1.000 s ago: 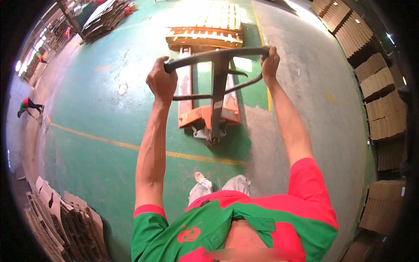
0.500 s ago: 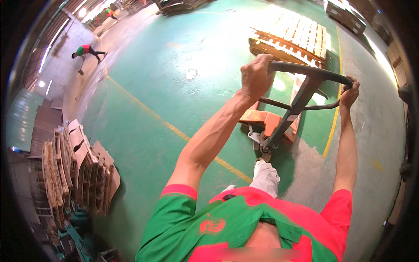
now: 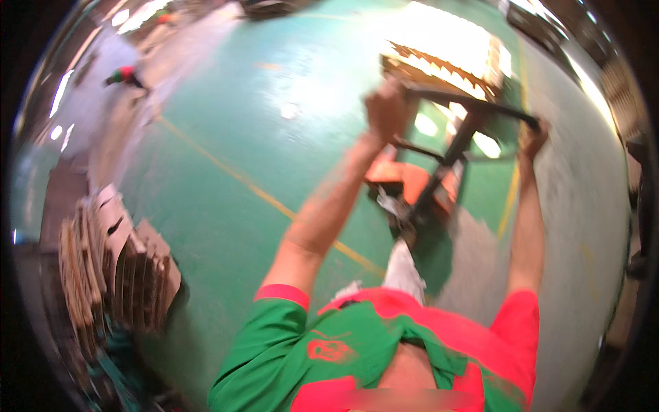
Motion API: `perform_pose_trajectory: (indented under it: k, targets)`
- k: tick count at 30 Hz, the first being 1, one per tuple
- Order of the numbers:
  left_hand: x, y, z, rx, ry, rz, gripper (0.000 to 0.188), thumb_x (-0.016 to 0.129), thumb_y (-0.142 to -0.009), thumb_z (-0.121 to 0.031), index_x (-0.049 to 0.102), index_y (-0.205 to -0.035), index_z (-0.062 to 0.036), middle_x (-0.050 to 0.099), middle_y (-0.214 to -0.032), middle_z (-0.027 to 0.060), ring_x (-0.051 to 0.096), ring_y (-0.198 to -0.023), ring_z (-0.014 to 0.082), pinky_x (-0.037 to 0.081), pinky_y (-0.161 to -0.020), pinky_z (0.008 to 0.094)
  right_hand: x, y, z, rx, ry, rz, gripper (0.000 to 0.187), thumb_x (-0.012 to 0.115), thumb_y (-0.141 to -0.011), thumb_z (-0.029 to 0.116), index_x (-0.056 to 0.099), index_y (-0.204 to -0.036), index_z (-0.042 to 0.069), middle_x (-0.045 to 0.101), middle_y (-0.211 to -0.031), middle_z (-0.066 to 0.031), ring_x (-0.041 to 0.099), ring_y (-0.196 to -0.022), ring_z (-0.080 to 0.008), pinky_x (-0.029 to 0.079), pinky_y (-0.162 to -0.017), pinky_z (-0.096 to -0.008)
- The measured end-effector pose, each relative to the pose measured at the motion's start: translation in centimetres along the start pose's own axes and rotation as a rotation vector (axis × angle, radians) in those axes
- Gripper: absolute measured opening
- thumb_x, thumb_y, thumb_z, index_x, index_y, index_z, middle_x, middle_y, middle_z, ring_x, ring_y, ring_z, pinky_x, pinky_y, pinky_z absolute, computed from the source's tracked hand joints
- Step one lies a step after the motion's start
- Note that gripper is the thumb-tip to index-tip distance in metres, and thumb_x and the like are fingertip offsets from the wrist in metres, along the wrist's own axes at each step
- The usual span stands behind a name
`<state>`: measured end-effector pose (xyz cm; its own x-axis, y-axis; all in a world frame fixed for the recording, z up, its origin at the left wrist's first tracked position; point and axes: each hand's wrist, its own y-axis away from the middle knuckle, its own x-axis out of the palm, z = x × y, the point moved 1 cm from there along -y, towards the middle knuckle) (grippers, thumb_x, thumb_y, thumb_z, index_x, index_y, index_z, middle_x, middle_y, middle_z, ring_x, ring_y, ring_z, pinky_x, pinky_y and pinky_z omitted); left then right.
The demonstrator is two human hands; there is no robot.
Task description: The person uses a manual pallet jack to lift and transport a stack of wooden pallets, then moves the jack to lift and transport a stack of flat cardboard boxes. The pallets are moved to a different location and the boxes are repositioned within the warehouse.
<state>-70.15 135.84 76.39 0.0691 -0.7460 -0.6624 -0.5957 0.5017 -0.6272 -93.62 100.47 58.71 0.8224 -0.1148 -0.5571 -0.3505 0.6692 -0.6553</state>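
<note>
Grips dark handle (image 3: 475, 104) with left hand (image 3: 386, 111) and right hand (image 3: 533, 139). Might bump leg (image 3: 403, 270) on pallet jack (image 3: 413, 180), stepping too close.

I saw both hands (image 3: 388, 113) only as blurs, while glare washed out the top of the pallet stack (image 3: 439, 71).

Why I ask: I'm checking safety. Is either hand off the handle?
No, the left hand and right hand grip opposite ends of the handle.
</note>
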Motion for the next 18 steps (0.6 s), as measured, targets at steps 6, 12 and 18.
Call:
perform_pose_trajectory:
  k: [6,12,18]
  targets:
    - [2.1,-4.5,4.3,0.175,-0.010,-0.067,0.013,0.072,-0.084,-0.014,0.072,-0.097,-0.0124,0.067,-0.070,0.0157,0.068,-0.064,0.0364,0.052,-0.061,0.0446,0.2,-0.5,6.4,0.261,-0.464,-0.204,0.050,0.040,-0.106,0.044,0.065,-0.091,0.004,0.054,-0.065,-0.0021,0.047,-0.047,-0.0104,0.037,-0.044,-0.0270]
    - [4.9,-9.1,6.0,0.214,0.016,-0.070,0.013,0.076,-0.084,-0.020,0.070,-0.093,-0.0122,0.071,-0.073,0.0145,0.070,-0.069,0.0369,0.054,-0.064,0.0416,-3.3,-0.3,12.5,0.351,-0.333,-0.175,0.023,0.054,-0.092,0.023,0.061,-0.082,0.004,0.061,-0.074,-0.0097,0.056,-0.062,-0.0256,0.045,-0.056,-0.0382]
    - [6.3,-9.1,5.5,0.169,0.070,-0.052,0.010,0.065,-0.087,-0.003,0.068,-0.095,-0.0071,0.065,-0.067,0.0176,0.067,-0.061,0.0343,0.051,-0.059,0.0417,-1.9,-2.2,10.6,0.430,-0.522,-0.283,0.060,0.033,-0.108,0.044,0.053,-0.067,0.005,0.044,-0.056,-0.0025,0.041,-0.048,-0.0185,0.031,-0.049,-0.0376]
